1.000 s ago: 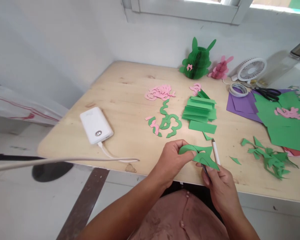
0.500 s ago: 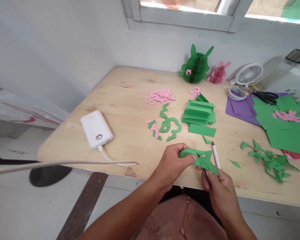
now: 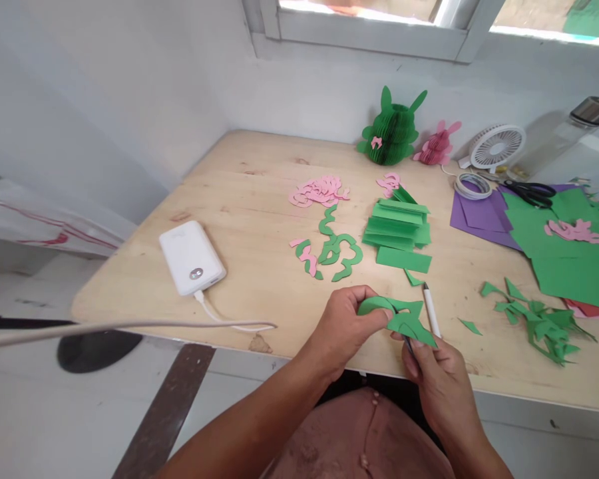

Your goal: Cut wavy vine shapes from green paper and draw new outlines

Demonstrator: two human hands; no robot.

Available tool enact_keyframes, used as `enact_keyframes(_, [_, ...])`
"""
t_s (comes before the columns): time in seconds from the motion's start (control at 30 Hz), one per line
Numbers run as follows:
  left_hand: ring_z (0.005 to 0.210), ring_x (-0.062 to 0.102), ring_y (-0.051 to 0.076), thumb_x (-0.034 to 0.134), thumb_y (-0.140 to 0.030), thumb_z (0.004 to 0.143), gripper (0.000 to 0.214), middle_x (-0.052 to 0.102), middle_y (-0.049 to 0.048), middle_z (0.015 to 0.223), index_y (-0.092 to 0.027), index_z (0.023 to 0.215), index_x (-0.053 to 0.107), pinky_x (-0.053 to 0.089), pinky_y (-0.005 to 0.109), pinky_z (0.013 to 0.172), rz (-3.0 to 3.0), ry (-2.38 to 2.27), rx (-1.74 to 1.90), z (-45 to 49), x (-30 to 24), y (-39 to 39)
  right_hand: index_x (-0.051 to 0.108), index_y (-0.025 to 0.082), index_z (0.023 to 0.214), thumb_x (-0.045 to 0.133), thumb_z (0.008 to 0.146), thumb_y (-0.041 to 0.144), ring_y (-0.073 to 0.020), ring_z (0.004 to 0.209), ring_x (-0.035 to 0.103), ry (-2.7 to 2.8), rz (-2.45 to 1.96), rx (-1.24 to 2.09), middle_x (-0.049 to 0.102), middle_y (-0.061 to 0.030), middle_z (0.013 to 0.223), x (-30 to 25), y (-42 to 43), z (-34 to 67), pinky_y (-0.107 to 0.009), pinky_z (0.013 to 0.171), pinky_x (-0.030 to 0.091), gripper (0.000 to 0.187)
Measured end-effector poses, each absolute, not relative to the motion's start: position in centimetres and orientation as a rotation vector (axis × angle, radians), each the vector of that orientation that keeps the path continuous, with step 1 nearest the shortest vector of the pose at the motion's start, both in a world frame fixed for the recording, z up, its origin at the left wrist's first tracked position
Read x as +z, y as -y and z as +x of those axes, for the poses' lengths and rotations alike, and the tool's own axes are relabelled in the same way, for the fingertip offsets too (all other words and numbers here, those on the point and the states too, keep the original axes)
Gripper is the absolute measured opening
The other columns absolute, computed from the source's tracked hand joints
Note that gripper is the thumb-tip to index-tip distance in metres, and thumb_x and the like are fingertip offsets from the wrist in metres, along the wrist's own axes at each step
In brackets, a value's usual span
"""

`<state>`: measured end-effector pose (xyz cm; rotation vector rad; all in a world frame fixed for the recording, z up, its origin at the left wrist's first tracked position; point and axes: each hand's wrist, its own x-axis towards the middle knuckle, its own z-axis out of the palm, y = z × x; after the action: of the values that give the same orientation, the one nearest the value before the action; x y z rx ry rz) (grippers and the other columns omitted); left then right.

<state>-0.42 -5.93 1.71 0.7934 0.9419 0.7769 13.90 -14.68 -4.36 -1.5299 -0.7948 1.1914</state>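
Green paper (image 3: 412, 325), left of the pen (image 3: 432, 311), was pinched by left hand (image 3: 347, 327) (right hand (image 3: 438, 374) gripped dark tool (image 3: 410, 349), mostly hidden).

Grn paper (image 3: 410, 325) in L grip (image 3: 347, 326)

The person wears a dusty-pink top (image 3: 337, 439), its cloth mottled with darker patches. Down the front runs a thin, wavering seam (image 3: 369, 429) with 2 small, rounded, bead-like buttons (image 3: 364, 460). The 2 forearms (image 3: 274, 402) are bare, and so are the left hand (image 3: 347, 327) and right hand (image 3: 440, 374).
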Motion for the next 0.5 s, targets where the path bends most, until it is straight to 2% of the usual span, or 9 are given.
enact_keyframes(0.33, [0.060, 0.045, 0.011, 0.068, -0.025, 0.062, 0.014, 0.055, -0.0015, 0.061, -0.016, 0.061, 0.057, 0.033, 0.025, 0.062, 0.862, -0.935, 0.726, -0.67, 1.50, 5.51, 0.071, 0.015, 0.084, 0.061, 0.083, 0.043, -0.0105, 0.048, 0.030, 0.842, -1.557, 1.193, 0.037, 0.0046, 0.052, -3.72, 14.65, 13.91, -0.024, 0.045, 0.023, 0.030])
enact_keyframes(0.5, [0.058, 0.041, 0.010, 0.068, -0.026, 0.061, 0.016, 0.053, -0.0029, 0.058, -0.016, 0.059, 0.056, 0.031, 0.024, 0.060, 0.852, -0.929, 0.732, -0.69, 1.58, 5.41, 0.064, 0.017, 0.069, 0.060, 0.083, 0.044, -0.0096, 0.047, 0.030, 0.814, -1.541, 1.214, 0.036, 0.0051, 0.050, -3.99, 14.69, 14.02, -0.024, 0.046, 0.021, 0.031])
